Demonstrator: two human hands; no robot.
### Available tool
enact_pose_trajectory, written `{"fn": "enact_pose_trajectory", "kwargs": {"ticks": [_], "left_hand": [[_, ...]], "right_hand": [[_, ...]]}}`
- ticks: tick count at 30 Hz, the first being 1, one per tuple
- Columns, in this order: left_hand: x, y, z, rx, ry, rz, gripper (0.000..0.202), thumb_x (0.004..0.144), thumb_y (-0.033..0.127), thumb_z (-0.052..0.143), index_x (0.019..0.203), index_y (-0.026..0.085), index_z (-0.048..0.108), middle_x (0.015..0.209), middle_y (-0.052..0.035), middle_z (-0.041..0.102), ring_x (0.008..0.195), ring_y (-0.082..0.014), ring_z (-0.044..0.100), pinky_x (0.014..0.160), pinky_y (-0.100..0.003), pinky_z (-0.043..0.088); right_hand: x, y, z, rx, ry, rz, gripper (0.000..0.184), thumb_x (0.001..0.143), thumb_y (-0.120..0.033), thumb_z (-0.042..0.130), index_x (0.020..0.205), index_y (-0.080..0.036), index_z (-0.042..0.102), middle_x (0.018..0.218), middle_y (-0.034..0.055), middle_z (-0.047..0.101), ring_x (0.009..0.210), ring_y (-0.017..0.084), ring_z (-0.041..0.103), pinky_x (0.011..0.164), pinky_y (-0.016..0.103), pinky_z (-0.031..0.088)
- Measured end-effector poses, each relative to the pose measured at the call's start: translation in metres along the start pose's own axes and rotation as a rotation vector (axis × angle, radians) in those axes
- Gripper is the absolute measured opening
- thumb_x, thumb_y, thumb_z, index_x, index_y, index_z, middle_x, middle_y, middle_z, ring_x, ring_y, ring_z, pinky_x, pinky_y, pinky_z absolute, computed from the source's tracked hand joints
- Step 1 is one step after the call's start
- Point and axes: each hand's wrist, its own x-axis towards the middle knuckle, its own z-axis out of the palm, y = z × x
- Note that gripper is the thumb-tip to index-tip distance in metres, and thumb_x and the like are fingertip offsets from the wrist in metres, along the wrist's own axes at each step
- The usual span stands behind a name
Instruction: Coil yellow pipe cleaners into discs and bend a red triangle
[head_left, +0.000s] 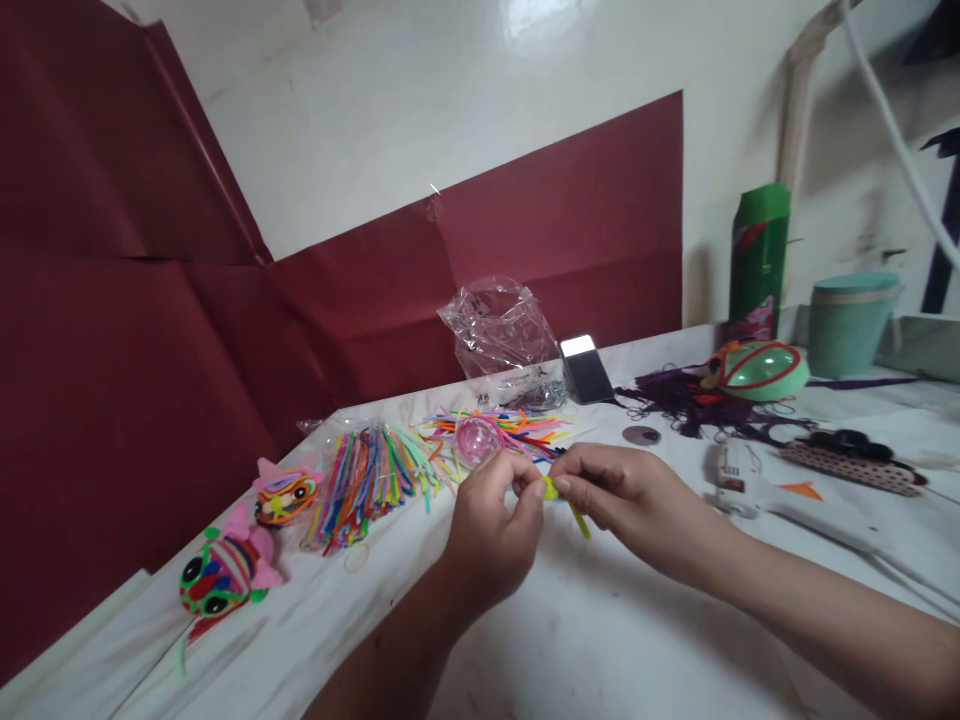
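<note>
Both of my hands meet over the middle of the white table. Between their fingertips is a yellow pipe cleaner (579, 522), bent or coiled at its upper end, with a straight tail hanging down. My left hand (499, 510) pinches the coiled end from the left. From the right, my right hand (619, 485) grips the same piece between thumb and fingers. Just behind my hands sits a clear plastic ball (476, 440) with a pinkish tint. Loose multicoloured pipe cleaners (525, 430) lie behind it, and a bagged bundle of pipe cleaners (367, 480) lies to the left.
Two decorated fish-like figures (225, 572) lie at the left. A crumpled clear bag (502, 335) and a phone (586, 372) stand at the back. On the right are a glue gun (795, 505), a dotted case (851, 465), a green balloon-like ornament (765, 372) and a teal bucket (847, 325).
</note>
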Motion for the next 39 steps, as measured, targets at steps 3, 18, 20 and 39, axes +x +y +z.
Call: {"fn": "enact_pose_trajectory", "kwargs": {"ticks": [3, 18, 20, 39], "left_hand": [[-0.002, -0.001, 0.004, -0.065, 0.022, -0.025, 0.010, 0.075, 0.014, 0.047, 0.065, 0.017, 0.048, 0.062, 0.0019, 0.051, 0.060, -0.0106, 0.049, 0.060, -0.022, 0.039], [-0.015, -0.004, 0.027, -0.451, 0.251, -0.314, 0.007, 0.076, 0.022, 0.050, 0.072, 0.016, 0.050, 0.065, 0.0010, 0.051, 0.063, -0.0117, 0.049, 0.063, -0.023, 0.040], [-0.013, -0.005, 0.028, -0.449, 0.234, -0.326, 0.007, 0.076, 0.023, 0.050, 0.074, 0.016, 0.052, 0.067, -0.0002, 0.054, 0.066, -0.0127, 0.051, 0.064, -0.024, 0.041], [0.004, -0.010, 0.006, -0.357, -0.078, -0.243, 0.009, 0.078, 0.021, 0.048, 0.080, 0.015, 0.055, 0.077, -0.0038, 0.058, 0.074, -0.0150, 0.052, 0.069, -0.027, 0.039]], "right_hand": [[0.000, -0.003, -0.002, 0.021, 0.002, 0.005, 0.020, 0.080, -0.026, 0.046, 0.064, -0.018, 0.055, 0.053, -0.0026, 0.051, 0.050, 0.010, 0.047, 0.047, 0.020, 0.037], [-0.004, -0.003, 0.011, 0.061, 0.073, 0.021, 0.020, 0.079, -0.027, 0.047, 0.066, -0.019, 0.059, 0.053, -0.0024, 0.053, 0.046, 0.010, 0.046, 0.046, 0.021, 0.038], [-0.003, 0.000, 0.011, 0.047, 0.085, 0.014, 0.019, 0.079, -0.028, 0.047, 0.066, -0.019, 0.059, 0.055, -0.0018, 0.054, 0.047, 0.010, 0.047, 0.047, 0.022, 0.038], [0.004, 0.016, 0.010, 0.273, 0.068, 0.106, 0.017, 0.076, -0.032, 0.052, 0.067, -0.018, 0.059, 0.056, -0.0009, 0.054, 0.054, 0.013, 0.049, 0.052, 0.024, 0.038]]}}
